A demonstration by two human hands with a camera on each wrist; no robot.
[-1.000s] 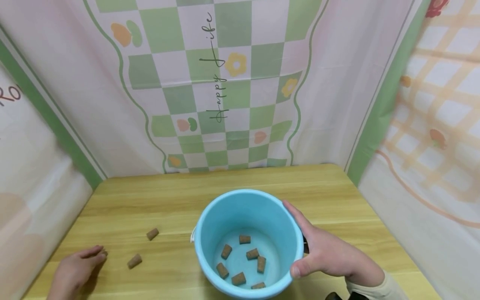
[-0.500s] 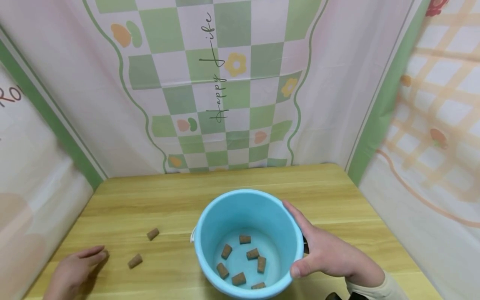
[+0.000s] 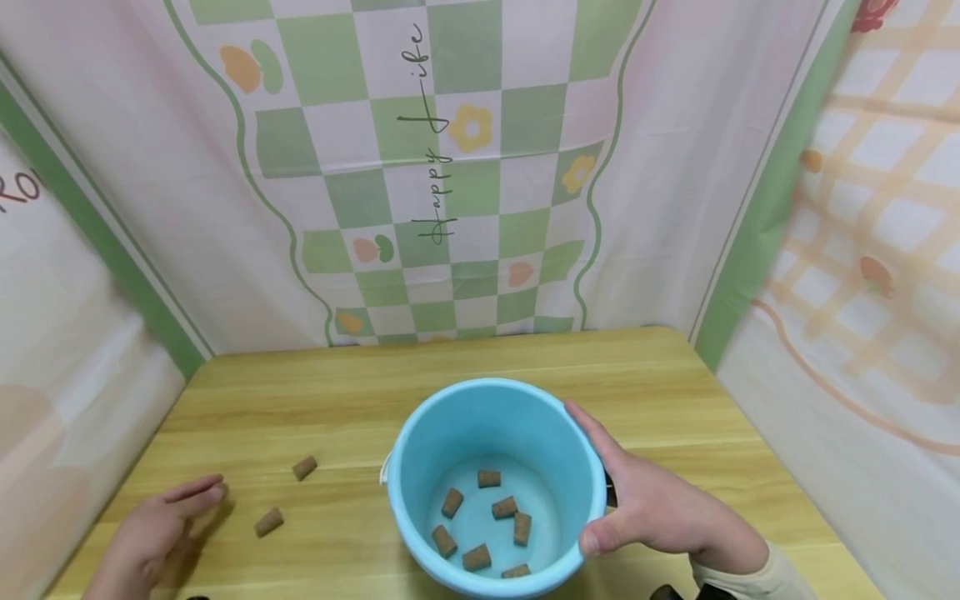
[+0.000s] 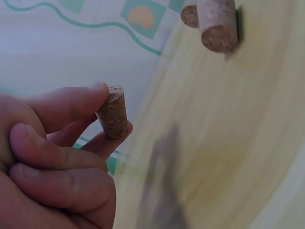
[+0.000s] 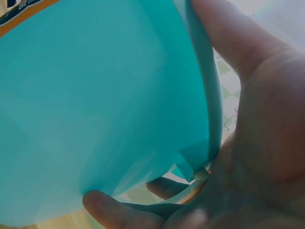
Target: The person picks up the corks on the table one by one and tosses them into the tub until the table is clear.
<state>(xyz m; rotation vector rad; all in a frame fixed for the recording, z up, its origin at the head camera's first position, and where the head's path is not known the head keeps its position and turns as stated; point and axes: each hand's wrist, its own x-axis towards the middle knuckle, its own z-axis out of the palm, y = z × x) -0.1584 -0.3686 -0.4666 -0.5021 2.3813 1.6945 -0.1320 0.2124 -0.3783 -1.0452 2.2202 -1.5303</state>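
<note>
Between thumb and fingertips my left hand (image 3: 153, 529) pinches a tapered cork stopper (image 4: 113, 112), seen in the left wrist view; the head view hides it. The hand is just above the table at the left. Two more corks, a nearer cork (image 3: 268, 522) and a farther cork (image 3: 304, 467), lie to its right on the wood. A light blue bucket (image 3: 405, 467) stands upright at front centre with several corks (image 3: 476, 557) on its floor. My right hand (image 3: 652, 500) grips the bucket's right side, thumb on the rim and fingers along the outer wall (image 5: 95, 105).
The wooden table (image 3: 360, 400) ends at a checkered cloth backdrop (image 3: 465, 192). Patterned cloths hang at the left (image 3: 60, 333) and right (image 3: 862, 292) sides. A white bucket handle (image 3: 385, 469) shows at the bucket's left.
My left hand has moved slightly right and away from me, lifting a little from the table. The right hand and the bucket have stayed put.
</note>
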